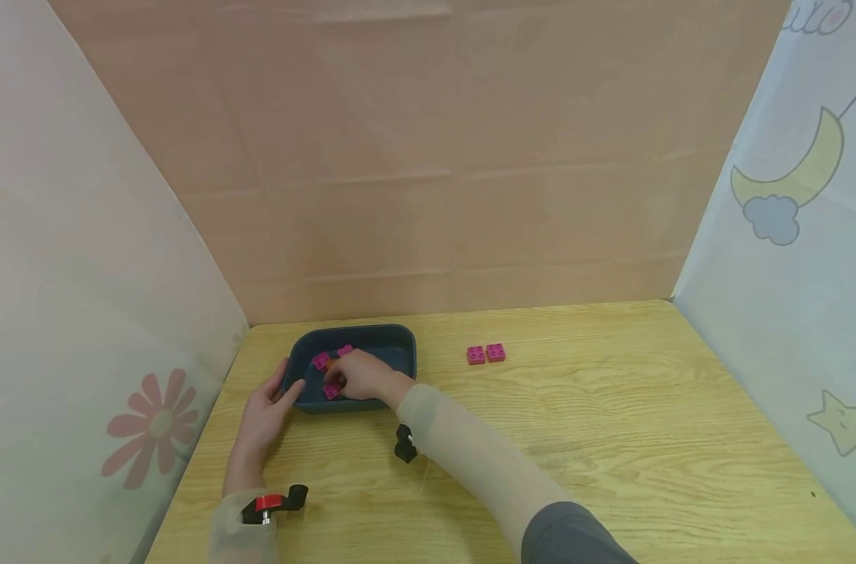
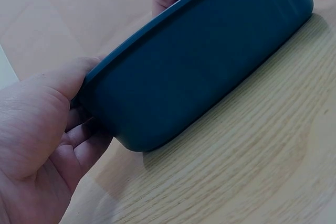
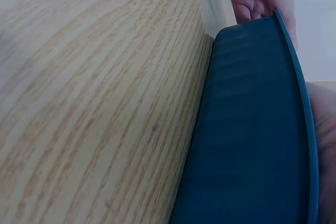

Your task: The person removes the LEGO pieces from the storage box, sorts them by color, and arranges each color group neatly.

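A dark blue rectangular tub (image 1: 388, 337) stands on the table at the back left. My left hand (image 1: 264, 411) grips its left end, the thumb over the rim and the other fingers against the outside wall, as the left wrist view also shows. Reaching in over the near side, my right hand (image 1: 364, 374) has its fingers curled down at a pink toy brick (image 1: 331, 391), pinching it low in the tub. Two more pink bricks, one at the left (image 1: 321, 360) and one farther back (image 1: 345, 350), lie beyond the fingers. Something small and orange (image 1: 331, 365) shows beside the knuckles.
Right of the tub, two pink bricks, one left (image 1: 476, 355) and one right (image 1: 496, 352), sit side by side on the wood-grain table (image 1: 611, 407). A tan backdrop (image 1: 449, 157) rises behind, with pale printed side walls left and right.
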Tool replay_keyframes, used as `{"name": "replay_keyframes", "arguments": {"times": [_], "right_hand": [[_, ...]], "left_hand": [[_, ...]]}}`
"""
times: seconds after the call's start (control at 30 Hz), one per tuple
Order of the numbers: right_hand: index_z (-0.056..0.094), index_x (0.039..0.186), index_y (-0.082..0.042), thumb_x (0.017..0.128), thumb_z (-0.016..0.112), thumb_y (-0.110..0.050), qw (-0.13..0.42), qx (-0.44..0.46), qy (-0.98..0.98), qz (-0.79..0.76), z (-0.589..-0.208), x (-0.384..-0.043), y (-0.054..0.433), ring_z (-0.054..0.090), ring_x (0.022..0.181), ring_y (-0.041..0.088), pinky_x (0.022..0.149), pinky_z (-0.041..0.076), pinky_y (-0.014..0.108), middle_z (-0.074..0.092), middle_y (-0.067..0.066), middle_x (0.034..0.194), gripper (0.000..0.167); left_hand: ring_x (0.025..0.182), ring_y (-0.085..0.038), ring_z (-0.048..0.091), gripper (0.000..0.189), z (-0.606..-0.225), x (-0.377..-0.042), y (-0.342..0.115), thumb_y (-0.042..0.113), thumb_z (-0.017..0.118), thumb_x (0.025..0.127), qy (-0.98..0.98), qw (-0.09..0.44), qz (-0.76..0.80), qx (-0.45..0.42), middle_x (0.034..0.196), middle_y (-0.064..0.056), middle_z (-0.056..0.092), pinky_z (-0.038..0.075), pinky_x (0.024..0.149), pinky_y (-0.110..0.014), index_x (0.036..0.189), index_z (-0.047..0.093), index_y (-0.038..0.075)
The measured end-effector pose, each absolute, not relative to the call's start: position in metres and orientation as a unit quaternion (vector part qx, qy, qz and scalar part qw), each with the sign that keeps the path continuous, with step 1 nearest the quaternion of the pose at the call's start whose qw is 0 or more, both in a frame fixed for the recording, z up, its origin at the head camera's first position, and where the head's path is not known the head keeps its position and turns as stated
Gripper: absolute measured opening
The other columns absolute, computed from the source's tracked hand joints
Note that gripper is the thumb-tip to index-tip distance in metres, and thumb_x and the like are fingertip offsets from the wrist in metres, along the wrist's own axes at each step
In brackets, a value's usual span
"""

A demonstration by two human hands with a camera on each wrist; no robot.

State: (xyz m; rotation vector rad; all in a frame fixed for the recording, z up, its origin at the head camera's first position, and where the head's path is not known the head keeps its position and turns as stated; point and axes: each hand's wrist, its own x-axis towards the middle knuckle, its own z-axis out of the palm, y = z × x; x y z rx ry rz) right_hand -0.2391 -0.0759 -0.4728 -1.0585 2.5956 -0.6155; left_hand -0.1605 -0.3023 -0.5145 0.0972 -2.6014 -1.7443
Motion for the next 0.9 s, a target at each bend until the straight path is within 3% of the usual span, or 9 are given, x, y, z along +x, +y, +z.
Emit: {"name": "replay_keyframes", "arguments": {"times": [0.33, 0.6, 0.9], "right_hand": [[0.081, 0.125, -0.017, 0.096, 0.082, -0.013, 0.133, -0.364, 0.897, -0.211, -0.4728, -0.2402, -0.0757, 0.067, 0.096, 0.004, 0.094, 0.055, 0.019, 0.077, -0.008, 0.110, 0.029], [0.081, 0.125, -0.018, 0.097, 0.082, -0.014, 0.136, -0.370, 0.895, -0.209, -0.4739, -0.2409, -0.0754, 0.068, 0.097, 0.003, 0.094, 0.055, 0.019, 0.077, -0.009, 0.111, 0.029], [0.081, 0.125, -0.017, 0.097, 0.082, -0.014, 0.138, -0.372, 0.893, -0.213, -0.4748, -0.2425, -0.0748, 0.067, 0.096, 0.003, 0.093, 0.055, 0.018, 0.077, -0.009, 0.110, 0.029]], "left_hand": [[0.158, -0.032, 0.029, 0.075, -0.5126, -0.1613, -0.2993, 0.038, 0.063, 0.110, -0.834, 0.010, -0.551, 0.026, 0.175, -0.011, 0.023, 0.036, 0.114, -0.017, 0.171, 0.026, 0.013], [0.158, -0.028, 0.029, 0.076, -0.5139, -0.1620, -0.2996, 0.039, 0.063, 0.110, -0.832, 0.004, -0.555, 0.029, 0.176, -0.008, 0.023, 0.035, 0.113, -0.014, 0.171, 0.026, 0.015], [0.159, -0.029, 0.028, 0.077, -0.5130, -0.1616, -0.2992, 0.043, 0.063, 0.110, -0.833, -0.001, -0.553, 0.031, 0.176, -0.008, 0.021, 0.032, 0.121, -0.031, 0.172, 0.025, 0.017]]}}
